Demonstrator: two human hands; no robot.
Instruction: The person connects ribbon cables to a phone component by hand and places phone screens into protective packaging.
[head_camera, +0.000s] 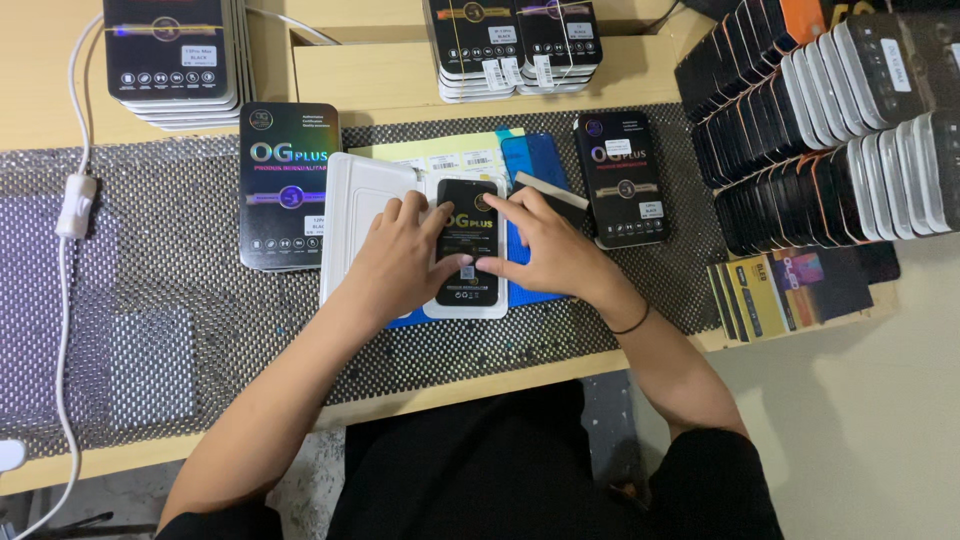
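Left hand (400, 255) and right hand (545, 250) press flat, fingers spread, on black card (467, 215) lying in white tray (350, 215); black box (622, 180) just right.

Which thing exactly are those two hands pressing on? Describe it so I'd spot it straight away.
Find the dark dotted mat on the wooden table. At its middle lies an open white tray, and both hands press a slim black rectangular panel set in it. Unlike the black boxes on either side, it is thinner and framed in white.

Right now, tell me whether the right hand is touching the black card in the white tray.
Touching. The head view shows the right hand's fingertips pressed on the black card.
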